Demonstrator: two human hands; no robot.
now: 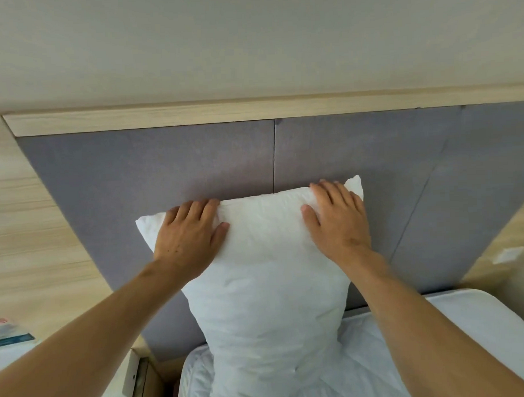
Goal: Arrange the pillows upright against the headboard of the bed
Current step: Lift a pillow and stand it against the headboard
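Note:
A white pillow (267, 287) stands upright on the bed, its top edge leaning against the grey padded headboard (135, 179). My left hand (188, 239) lies on the pillow's upper left corner, fingers curled over the top edge and thumb on the front. My right hand (338, 219) rests on the upper right corner in the same way, fingers over the top, thumb on the face. The pillow's base sits on the white bedding (364, 367). Only this one pillow shows.
A light wooden rail (252, 112) caps the headboard, with wood panels at the left (24, 236) and right (500, 249). A bedside table with a white box (127, 381) and some small items (10, 334) stands at the lower left.

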